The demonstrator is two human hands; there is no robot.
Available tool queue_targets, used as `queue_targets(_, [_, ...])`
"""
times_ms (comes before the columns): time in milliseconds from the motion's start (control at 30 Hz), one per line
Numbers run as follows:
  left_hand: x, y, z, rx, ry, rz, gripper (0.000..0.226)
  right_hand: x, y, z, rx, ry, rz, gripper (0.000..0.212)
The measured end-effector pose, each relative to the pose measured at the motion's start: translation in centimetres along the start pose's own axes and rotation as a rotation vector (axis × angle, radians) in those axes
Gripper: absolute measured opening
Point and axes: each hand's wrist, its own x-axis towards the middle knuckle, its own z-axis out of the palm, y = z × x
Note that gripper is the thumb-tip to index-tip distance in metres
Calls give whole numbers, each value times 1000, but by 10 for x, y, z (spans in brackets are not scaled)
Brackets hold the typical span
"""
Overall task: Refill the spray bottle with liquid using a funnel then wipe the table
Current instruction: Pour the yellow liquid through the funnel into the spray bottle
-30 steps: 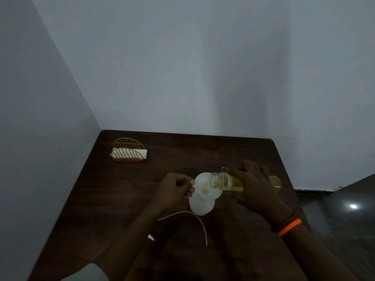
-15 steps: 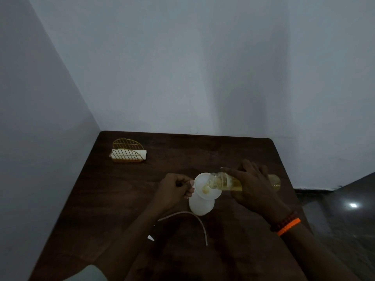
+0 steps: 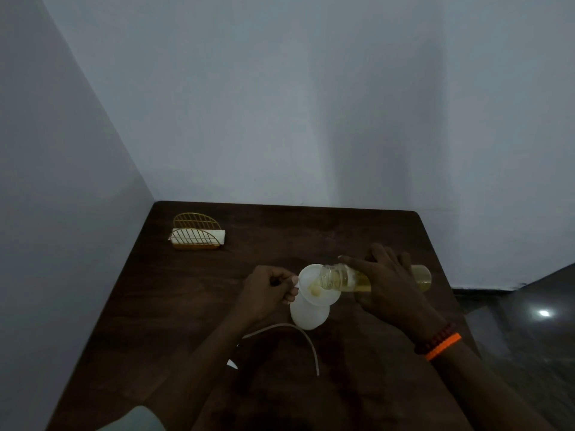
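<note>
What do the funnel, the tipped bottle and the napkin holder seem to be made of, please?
Funnel: probably matte white plastic, opaque and dull.
Bottle: clear and glossy, likely plastic, since the yellow liquid shows through; glass cannot be ruled out.
Napkin holder: thin gold-coloured wire, seemingly metal, an open grid of bars.

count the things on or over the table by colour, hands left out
white: 4 - funnel, spray bottle, tube, napkins
gold: 1 - wire holder
clear with yellow liquid: 1 - refill bottle
total: 6
</note>
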Motion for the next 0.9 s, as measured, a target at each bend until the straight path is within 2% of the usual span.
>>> queue_targets(900, [-2, -2, 1, -9, 10, -15, 18, -1, 0, 3, -24, 13, -2, 76])
